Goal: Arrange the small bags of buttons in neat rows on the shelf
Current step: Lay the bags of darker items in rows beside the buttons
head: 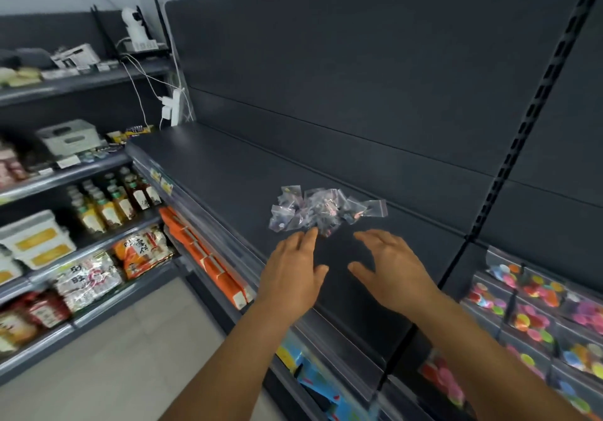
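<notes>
both hands reach toward a heap of button bags

where the dark shelf (228,172) runs back toward its grey rear panel, a loose heap of small clear bags of buttons (321,208) lies near the middle of the board, jumbled and overlapping, not in rows. one bag sticks out flat at the heap's right edge, and bits of pink and dark colour show through the plastic.

the left hand (293,270) is stretched forward, palm down, fingers straight and slightly spread, holding nothing; its fingertips (311,233) reach the near edge of the heap, though whether they actually touch a bag cannot be told. the right hand (388,267) is just beside it, also palm down with fingers spread and relaxed, gripping nothing, and sits a little short of the heap, over bare shelf.

to the left, neighbouring shelves carry bottles (111,198) and snack packets (140,249). orange packs (208,257) sit on the level under the dark shelf. at the right, bins hold bright round coloured pieces (535,309). a white power strip (174,107) hangs at the back corner.
</notes>
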Demonstrator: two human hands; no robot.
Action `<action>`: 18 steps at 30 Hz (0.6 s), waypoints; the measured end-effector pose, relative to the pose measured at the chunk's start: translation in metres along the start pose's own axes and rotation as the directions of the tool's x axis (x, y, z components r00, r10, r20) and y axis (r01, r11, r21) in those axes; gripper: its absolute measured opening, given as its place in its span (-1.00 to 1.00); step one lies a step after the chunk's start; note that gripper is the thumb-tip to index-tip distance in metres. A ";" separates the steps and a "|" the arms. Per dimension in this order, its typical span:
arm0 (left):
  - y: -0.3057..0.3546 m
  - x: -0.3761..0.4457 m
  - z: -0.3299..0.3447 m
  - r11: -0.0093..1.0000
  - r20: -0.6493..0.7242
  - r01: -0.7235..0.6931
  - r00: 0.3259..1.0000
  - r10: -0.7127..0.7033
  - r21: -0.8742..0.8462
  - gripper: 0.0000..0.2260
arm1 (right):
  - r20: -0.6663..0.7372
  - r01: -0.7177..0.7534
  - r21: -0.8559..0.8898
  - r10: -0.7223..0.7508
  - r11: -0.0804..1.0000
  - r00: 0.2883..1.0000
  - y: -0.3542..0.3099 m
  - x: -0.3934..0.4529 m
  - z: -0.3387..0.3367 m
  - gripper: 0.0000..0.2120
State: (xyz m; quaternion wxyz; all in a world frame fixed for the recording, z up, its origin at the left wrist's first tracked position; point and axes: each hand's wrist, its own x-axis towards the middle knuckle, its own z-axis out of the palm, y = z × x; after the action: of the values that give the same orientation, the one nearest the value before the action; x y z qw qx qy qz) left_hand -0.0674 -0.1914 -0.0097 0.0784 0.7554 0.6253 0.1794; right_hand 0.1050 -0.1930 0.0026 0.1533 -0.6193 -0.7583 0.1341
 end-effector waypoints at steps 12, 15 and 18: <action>-0.077 0.076 0.022 0.993 0.149 0.091 0.984 -0.102 0.078 -0.45 | 0.203 0.100 -0.053 -0.087 0.994 0.975 -0.031 0.106 0.051 -0.39; -0.084 0.082 0.023 0.997 0.161 0.047 0.985 -0.056 0.057 -0.50 | 0.220 0.112 -0.106 -0.086 0.988 0.972 -0.034 0.113 0.059 -0.45; -0.085 0.078 0.017 0.999 0.133 -0.035 0.990 0.036 -0.008 -0.59 | 0.170 0.121 -0.125 -0.099 0.985 0.980 -0.030 0.103 0.059 -0.55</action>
State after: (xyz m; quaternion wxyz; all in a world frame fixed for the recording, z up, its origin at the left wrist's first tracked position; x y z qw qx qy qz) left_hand -0.1273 -0.0967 -0.0416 0.1189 0.7764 0.6048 0.1315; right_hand 0.0350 -0.0984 -0.0332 0.0560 -0.5721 -0.8088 0.1240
